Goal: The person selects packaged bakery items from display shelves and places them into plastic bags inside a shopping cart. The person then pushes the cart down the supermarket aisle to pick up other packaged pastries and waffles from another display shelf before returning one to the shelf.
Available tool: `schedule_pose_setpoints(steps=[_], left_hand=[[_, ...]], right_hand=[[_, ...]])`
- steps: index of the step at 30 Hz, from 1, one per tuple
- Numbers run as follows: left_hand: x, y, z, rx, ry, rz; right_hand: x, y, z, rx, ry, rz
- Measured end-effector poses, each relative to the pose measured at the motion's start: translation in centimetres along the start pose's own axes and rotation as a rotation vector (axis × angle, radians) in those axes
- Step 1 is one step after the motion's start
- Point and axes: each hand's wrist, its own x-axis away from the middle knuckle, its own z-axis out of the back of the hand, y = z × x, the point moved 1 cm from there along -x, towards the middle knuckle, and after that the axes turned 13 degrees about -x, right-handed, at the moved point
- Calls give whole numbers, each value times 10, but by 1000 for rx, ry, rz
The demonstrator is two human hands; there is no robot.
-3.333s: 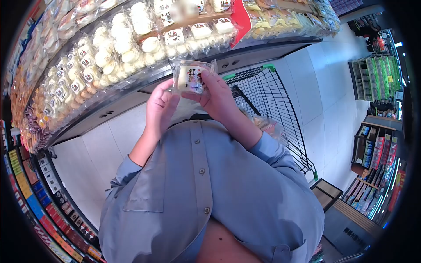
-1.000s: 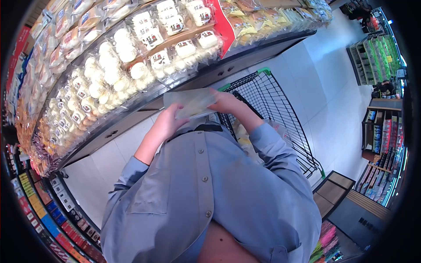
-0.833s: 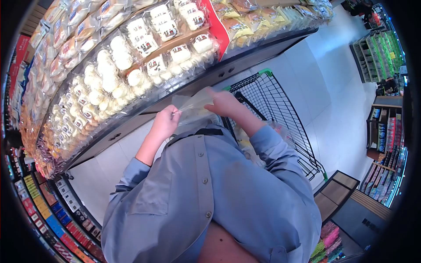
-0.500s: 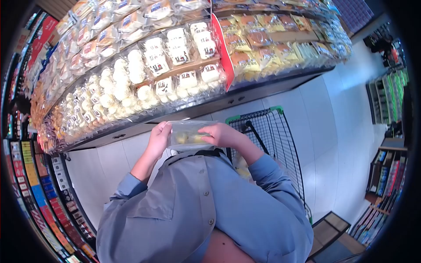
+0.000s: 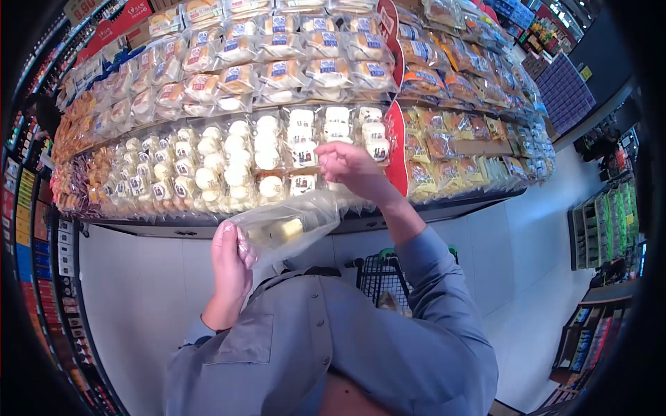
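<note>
Head view: shelf [image 5: 444,209] beyond, bag [image 5: 312,211] in front, and the right hand [image 5: 341,163] moved up from the bag since half a second ago.
Beyond the bag, the shelf shows more fully than before, with rows of wrapped buns [image 5: 234,173]; the pale tiled floor [image 5: 159,298] spreads beneath the bag, and the shirt [image 5: 277,333] is on its near side. The cart [image 5: 381,277] stands to the bag's right and nearer. The clear bag's long axis slants from the left hand [image 5: 232,262] up and rightward, its right end towards the shelf. The left hand grasps its left end. The right hand is just beyond its right end, fingers curled; I cannot tell whether they pinch anything. Inside the bag sits a yellow item [image 5: 286,231].
</note>
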Motion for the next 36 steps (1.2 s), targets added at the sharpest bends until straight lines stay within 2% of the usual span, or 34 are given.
schedule_pose_setpoints(steps=[2,6,8,9,10,12,13,14,16,17,19,21,23,25,26,28,31,32,34,36], left_hand=[[-7,10,10,54,-6,-48],[-21,21,37,-75,-119,-154],[-31,24,49,-235,-194,-315],[-36,22,61,-361,-189,-274],[-42,29,67,-353,-190,-281],[-52,45,75,-643,-265,-657],[-54,36,80,-490,-256,-577],[-61,38,85,-481,-257,-577],[-74,45,94,-600,-265,-808],[-77,47,97,-593,-267,-807],[-81,48,102,-507,-248,-680],[-88,45,106,-468,-247,-681],[-94,46,111,-431,-250,-683],[-99,50,114,-375,-453,-629],[-99,49,114,-372,-455,-625],[-99,46,112,-178,-498,-442],[-105,32,123,-115,-538,-351],[-106,26,125,-112,-536,-344],[-107,19,127,-15,-485,-183],[-104,31,121,9,-504,-153]], right_hand=[[-46,-14,8,-135,53,-22],[-124,-45,9,-392,279,-123],[-157,-38,19,-436,281,-119],[-171,-34,22,-566,301,-157],[-182,-33,21,-697,320,-195],[-200,-30,18,-702,329,-188],[-208,-29,17,-748,346,-177],[-215,-27,16,-793,364,-166],[-227,-22,17,-779,372,-137],[-233,-20,19,-764,402,-137],[-241,-24,11,-744,438,-141],[-247,-28,7,-523,608,-167],[-252,-30,6,-477,629,-171],[-255,-32,5,-432,647,-175],[-256,-32,5,-419,647,-178],[-255,-37,2,-403,649,-185],[-239,-47,-14,-409,636,-23],[-230,-51,-25,-408,639,-31],[-205,-59,-47,-348,619,140],[-171,-56,-65,-356,593,172]])
